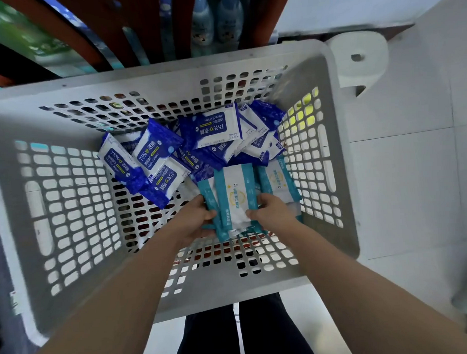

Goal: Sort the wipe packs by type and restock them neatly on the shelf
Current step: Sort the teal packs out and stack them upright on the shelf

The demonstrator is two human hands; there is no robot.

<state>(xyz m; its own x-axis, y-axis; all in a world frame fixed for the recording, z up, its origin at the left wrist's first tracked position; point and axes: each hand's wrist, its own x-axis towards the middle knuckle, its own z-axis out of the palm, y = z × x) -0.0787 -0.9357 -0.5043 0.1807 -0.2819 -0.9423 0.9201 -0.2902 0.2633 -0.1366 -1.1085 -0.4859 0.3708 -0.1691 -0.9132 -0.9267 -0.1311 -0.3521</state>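
My left hand [198,221] and right hand [271,212] grip the teal wipe packs [235,190] between them, blue alcohol wipes [156,153] at eleven o'clock.

- both hands reach down into a white perforated basket [68,210].
- left hand [194,221] and right hand [271,215] grip a stack of teal-and-white wipe packs [234,201] from either side.
- blue alcohol wipe packs [156,150] lie heaped at the far side.
- another teal pack [276,180] lies just right of the stack.
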